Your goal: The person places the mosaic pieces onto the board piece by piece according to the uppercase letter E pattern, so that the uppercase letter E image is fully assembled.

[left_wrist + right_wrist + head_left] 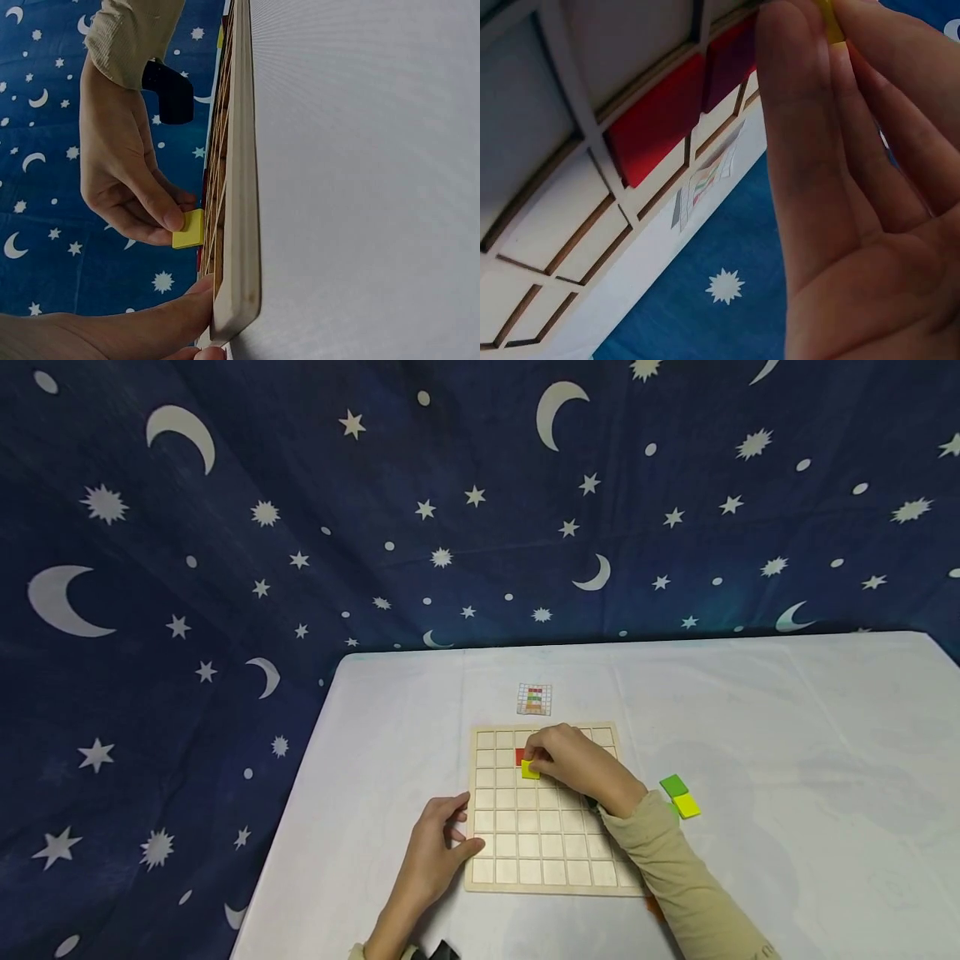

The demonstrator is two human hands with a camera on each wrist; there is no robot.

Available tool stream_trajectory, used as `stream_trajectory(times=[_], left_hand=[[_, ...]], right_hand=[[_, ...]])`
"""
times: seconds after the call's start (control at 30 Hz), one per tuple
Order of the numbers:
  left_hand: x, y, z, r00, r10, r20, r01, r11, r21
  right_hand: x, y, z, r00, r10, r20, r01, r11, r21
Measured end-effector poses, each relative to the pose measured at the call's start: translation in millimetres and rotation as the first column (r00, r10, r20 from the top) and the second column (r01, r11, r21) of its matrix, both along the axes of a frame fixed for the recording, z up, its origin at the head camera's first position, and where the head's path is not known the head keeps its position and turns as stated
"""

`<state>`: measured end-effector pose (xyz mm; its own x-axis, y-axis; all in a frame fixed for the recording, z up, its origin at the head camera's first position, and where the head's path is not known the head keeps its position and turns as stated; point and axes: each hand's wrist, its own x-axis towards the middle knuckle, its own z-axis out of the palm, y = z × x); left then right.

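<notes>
My right hand [576, 763] pinches a yellow square tile [530, 772] over the upper part of a wooden grid board [548, 892]. The left wrist view shows the tile [189, 229] tilted between thumb and fingers, near the board's face. Red tiles sit in the grid beside that hand; one red tile [655, 126] is plain in the right wrist view, another is partly behind a finger. My left hand [433, 847] holds the board's left edge, its thumb on the rim. The hand and sleeve hide the board's right part.
A small printed pattern card [535, 699] lies behind the board. To the right are loose green tiles [673, 785] and a yellow tile [686, 805]. Something orange [655, 907] shows partly under the right sleeve. A white cloth [810, 777] covers the table.
</notes>
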<state>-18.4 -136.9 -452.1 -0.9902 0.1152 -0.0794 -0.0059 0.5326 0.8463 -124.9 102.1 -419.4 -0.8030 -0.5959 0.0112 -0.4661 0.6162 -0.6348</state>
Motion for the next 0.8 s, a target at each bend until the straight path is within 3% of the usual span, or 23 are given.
stream_trajectory(times=[0.47, 0.8], left_hand=[[-0.2, 0.7, -1.8, 1.0, -0.007, -0.029, 0.008, 1.0, 0.017], [-7.6, 2.1, -0.8, 0.999, -0.004, -0.036, 0.003, 1.0, -0.025]], right_hand=[[1.8, -7.2, -9.6, 0.999, 0.021, -0.04, -0.02, 1.0, 0.009], [5.0, -7.4, -9.0, 0.996, 0.004, -0.089, -0.002, 1.0, 0.025]])
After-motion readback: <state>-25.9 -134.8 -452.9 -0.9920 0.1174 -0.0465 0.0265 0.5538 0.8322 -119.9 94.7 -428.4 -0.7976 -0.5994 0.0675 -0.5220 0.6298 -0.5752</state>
